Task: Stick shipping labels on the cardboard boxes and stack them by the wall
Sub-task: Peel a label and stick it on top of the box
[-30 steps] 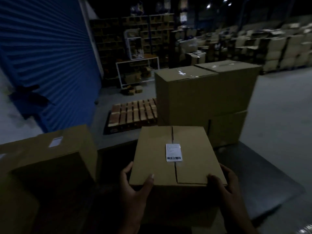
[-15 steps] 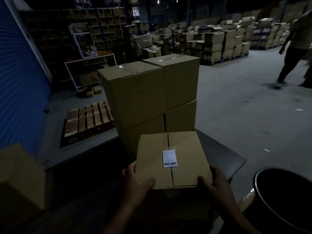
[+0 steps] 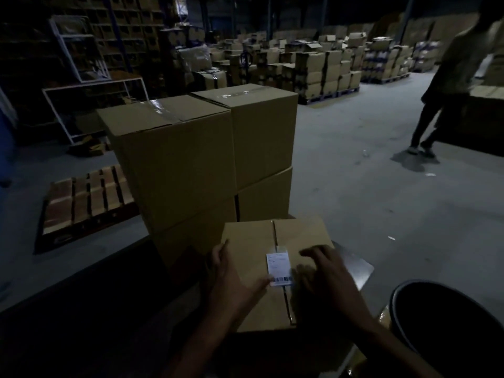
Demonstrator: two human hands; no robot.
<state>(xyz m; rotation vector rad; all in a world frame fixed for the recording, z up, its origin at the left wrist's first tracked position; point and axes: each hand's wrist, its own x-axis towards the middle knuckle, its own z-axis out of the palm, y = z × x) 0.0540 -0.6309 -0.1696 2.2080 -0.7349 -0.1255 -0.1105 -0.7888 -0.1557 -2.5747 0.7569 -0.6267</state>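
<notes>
You stand at a dark surface in a big dim room full of boxes.

The grey floor has a wood pallet on your left, and a person walks far off on the right. A black bin sits by your right side. Tall brown boxes are stacked just behind the small box in front of you. That box is brown, its flaps are closed, and a white label with a bar code sits on top. Your left hand lies flat on the box, thumb touching the label. Your right hand rests on the box top beside the label, fingers loose and a bit blurry.
</notes>
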